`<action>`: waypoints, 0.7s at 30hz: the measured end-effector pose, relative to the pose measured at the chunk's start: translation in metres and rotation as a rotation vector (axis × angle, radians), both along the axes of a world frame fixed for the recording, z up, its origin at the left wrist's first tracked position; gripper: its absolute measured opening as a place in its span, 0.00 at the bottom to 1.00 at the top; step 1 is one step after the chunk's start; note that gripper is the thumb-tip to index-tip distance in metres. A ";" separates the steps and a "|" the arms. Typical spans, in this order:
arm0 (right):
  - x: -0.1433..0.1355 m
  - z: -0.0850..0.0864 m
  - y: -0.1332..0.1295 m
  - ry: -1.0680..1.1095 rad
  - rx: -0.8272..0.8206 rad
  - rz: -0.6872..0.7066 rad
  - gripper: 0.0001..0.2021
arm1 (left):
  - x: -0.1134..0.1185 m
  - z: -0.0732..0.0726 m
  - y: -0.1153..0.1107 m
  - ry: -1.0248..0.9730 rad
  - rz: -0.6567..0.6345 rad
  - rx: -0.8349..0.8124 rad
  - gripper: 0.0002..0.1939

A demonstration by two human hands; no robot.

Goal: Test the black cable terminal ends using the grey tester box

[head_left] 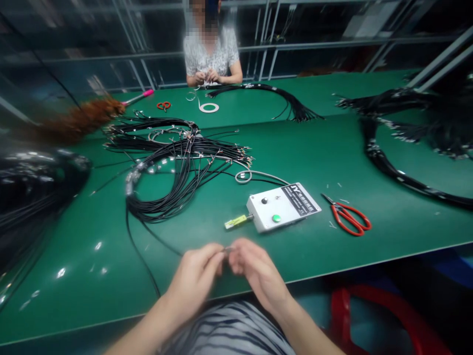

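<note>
Close to the table's front edge, my left hand is closed in a pinch on a black cable that runs to it from the coil. My right hand meets it fingertip to fingertip, also pinching. A short dark cable end shows between the fingers; its detail is blurred. Just beyond my hands sits a white control box with a green button, a knob and a yellow-green tip pointing left. Left of the box lies a coiled bundle of black cables with bare ends.
Red-handled scissors lie right of the box among small white scraps. More black cable bundles fill the right side and the left edge. Across the green table, a co-worker sits near a white tape roll and small red-handled snips.
</note>
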State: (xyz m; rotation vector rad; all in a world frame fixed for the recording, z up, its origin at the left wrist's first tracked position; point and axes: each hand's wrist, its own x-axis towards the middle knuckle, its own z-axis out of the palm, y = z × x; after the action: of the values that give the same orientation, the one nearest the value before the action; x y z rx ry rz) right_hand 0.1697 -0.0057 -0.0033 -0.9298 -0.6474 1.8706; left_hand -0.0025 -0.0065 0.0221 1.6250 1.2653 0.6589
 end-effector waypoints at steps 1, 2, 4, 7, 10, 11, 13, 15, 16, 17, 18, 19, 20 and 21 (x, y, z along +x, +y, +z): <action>-0.001 0.000 0.001 -0.015 0.007 -0.003 0.13 | 0.000 0.000 0.000 0.001 0.000 0.002 0.18; -0.002 0.000 0.001 -0.029 0.013 -0.007 0.13 | 0.000 0.000 0.000 0.002 0.000 0.003 0.18; -0.005 0.000 0.002 -0.053 0.024 -0.017 0.12 | 0.000 0.000 0.000 0.004 -0.004 0.004 0.18; -0.007 -0.001 0.004 -0.071 0.038 -0.021 0.12 | 0.000 0.001 0.000 -0.009 -0.011 -0.005 0.18; -0.008 -0.001 0.004 -0.077 0.042 -0.021 0.11 | -0.001 0.002 0.001 -0.039 -0.009 -0.024 0.18; -0.009 -0.001 0.004 -0.086 0.044 -0.025 0.11 | -0.002 0.002 0.001 -0.048 -0.007 -0.030 0.19; -0.010 0.000 0.003 -0.111 0.048 -0.036 0.11 | -0.002 0.002 0.000 -0.060 -0.001 -0.042 0.20; -0.011 0.000 0.003 -0.139 0.050 -0.055 0.11 | -0.003 0.000 0.000 -0.071 0.009 -0.065 0.20; -0.011 0.000 0.002 -0.147 0.052 -0.069 0.11 | -0.003 0.000 -0.001 -0.077 0.014 -0.081 0.21; -0.011 0.000 0.002 -0.150 0.054 -0.085 0.11 | -0.003 -0.001 -0.001 -0.084 0.017 -0.100 0.21; -0.012 0.000 0.001 -0.152 0.058 -0.102 0.11 | -0.003 -0.001 -0.001 -0.090 0.019 -0.116 0.21; -0.012 0.000 0.001 -0.156 0.065 -0.115 0.12 | -0.003 -0.002 -0.001 -0.096 0.019 -0.125 0.21; -0.013 0.000 0.001 -0.164 0.075 -0.124 0.12 | -0.003 -0.002 -0.001 -0.099 0.019 -0.126 0.21; -0.014 0.000 0.000 -0.173 0.084 -0.126 0.13 | -0.002 -0.002 -0.001 -0.098 0.016 -0.120 0.21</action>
State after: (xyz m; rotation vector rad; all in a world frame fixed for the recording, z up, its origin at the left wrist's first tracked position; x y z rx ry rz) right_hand 0.1558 -0.0054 -0.0029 -1.0611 -0.7482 1.6521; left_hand -0.0050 -0.0076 0.0202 1.4683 1.2245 0.6523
